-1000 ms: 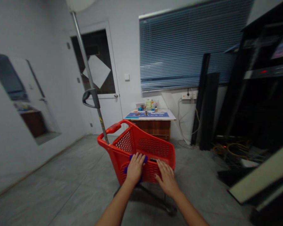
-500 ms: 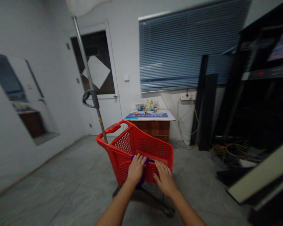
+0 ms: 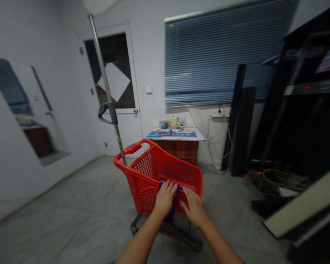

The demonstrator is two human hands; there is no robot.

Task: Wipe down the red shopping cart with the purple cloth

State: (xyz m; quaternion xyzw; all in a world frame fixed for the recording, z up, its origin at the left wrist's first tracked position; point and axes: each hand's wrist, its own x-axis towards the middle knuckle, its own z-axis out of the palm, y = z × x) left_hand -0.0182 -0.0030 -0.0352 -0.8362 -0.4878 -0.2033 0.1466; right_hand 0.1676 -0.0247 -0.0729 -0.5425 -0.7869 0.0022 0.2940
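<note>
A red plastic shopping cart (image 3: 143, 200) with lattice sides stands in front of me, its handle end to the left. My left hand (image 3: 166, 196) presses a purple cloth (image 3: 171, 214) over the near side's top rim, fingers curled across it. Part of the cloth hangs down the outer face, partly hidden by that hand and forearm. Just to the right, my right hand (image 3: 194, 205) grips the same rim, its fingers laid over the top and the thumb on the outside. The cart's dark wheeled base shows below.
A metal pole with a grey grip (image 3: 108, 112) rises at the cart's handle end. Behind stands a wooden cabinet (image 3: 176, 149) with small items on top. Dark racks, cables (image 3: 275, 178) and a leaning pale panel (image 3: 302, 205) are at right; a mirror (image 3: 30, 110) hangs left.
My left hand and the purple cloth have slid a short way right along the rim, closer to my right hand. The right hand stays at nearly the same spot.
</note>
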